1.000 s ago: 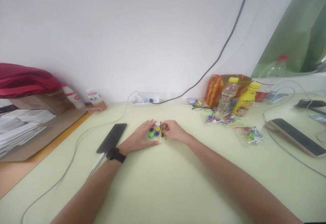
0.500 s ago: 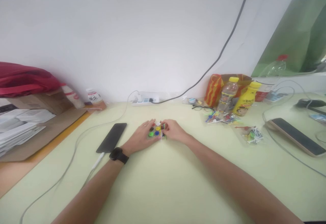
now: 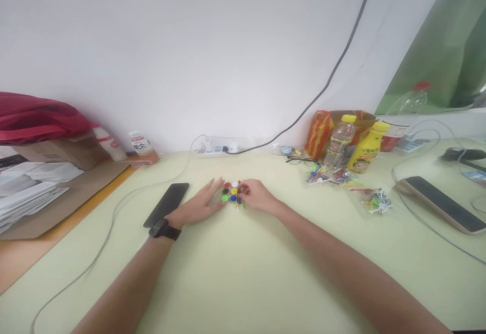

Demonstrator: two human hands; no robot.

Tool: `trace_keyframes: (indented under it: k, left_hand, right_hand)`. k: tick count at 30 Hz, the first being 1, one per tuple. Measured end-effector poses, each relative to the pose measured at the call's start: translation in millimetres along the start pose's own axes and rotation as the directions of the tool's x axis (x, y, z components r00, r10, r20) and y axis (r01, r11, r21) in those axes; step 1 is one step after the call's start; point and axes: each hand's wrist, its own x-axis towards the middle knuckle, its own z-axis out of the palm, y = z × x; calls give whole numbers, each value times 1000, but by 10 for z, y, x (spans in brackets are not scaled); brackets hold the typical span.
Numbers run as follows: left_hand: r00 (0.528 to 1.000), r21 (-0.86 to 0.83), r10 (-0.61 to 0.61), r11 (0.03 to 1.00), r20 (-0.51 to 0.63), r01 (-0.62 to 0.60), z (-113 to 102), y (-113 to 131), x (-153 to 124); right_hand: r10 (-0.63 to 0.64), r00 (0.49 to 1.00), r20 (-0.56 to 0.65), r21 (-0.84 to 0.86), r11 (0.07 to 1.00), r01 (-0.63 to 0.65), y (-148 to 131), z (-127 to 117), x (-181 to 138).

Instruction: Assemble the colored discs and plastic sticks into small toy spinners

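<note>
A cluster of small coloured round pieces [image 3: 230,192] (red, white, yellow, black, green, blue) lies on the pale green table [image 3: 243,273]. Thin coloured sticks [image 3: 238,201] lie along the cluster's right side. My left hand [image 3: 199,203] rests flat on the table just left of the pieces, fingers stretched out, with a black watch [image 3: 164,230] on the wrist. My right hand [image 3: 256,195] is at the right of the cluster, its fingers curled and pinched at the sticks.
A black phone [image 3: 167,204] with a white cable lies left of my left hand. Bottles [image 3: 370,147], glasses [image 3: 301,161] and bags of coloured parts [image 3: 374,200] stand at the right. A second phone [image 3: 440,203] lies far right. Boxes and papers [image 3: 34,182] fill the left side.
My left hand has slid back to the left, off the pieces, and its fingers have flattened. More of the round pieces now show. My right hand has stayed at the sticks.
</note>
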Motion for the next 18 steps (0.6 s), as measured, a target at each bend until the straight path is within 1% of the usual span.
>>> trace_keyframes:
  k: [3, 7, 10, 15, 18]
  left_hand:
    - [1000, -13, 9, 1000, -3, -9, 15, -12, 12]
    - [999, -17, -40, 999, 28, 40, 39, 50, 23]
    - [999, 0, -22, 1000, 35, 22, 37, 100, 14]
    - [999, 11, 16, 1000, -35, -16, 29, 125, -4]
    - [997, 20, -7, 1000, -72, 8, 18, 154, -14]
  right_hand:
    - [-7, 1000, 0, 9, 1000, 7, 17, 11, 5]
    - [-23, 1000, -4, 15, 1000, 23, 28, 24, 9]
    - [-37, 999, -10, 10, 999, 37, 20, 29, 4]
    - [-49, 999, -21, -25, 999, 49, -8, 46, -21]
    - [-34, 998, -46, -80, 996, 30, -11, -10, -4]
